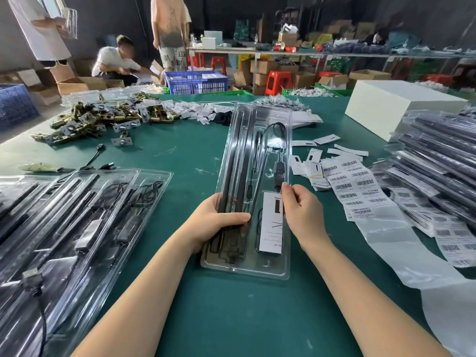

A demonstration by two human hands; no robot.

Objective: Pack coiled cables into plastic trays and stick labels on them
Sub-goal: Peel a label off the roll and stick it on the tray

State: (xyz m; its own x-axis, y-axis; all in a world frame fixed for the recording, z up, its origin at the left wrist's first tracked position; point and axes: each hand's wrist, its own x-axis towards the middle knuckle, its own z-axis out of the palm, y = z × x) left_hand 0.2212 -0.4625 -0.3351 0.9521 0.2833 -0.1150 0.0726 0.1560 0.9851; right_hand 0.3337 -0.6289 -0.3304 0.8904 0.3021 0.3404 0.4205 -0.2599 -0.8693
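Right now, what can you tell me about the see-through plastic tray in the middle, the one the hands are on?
The clear plastic tray is long, narrow and shiny, lying flat on the green table. Moulded channels run its length. Dark rods fill the left channels; a black cable with an inline box sits on the right, above a white card. The left hand grips the rods and the tray's left edge. The right hand pinches at the card's top right corner.

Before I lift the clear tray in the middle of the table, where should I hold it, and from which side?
Take the clear tray by its two long flat rims, one hand from each side, near the middle. It is long, thin and open, lying flat on the green table, so an end grip would probably bend it and tip the cable out.
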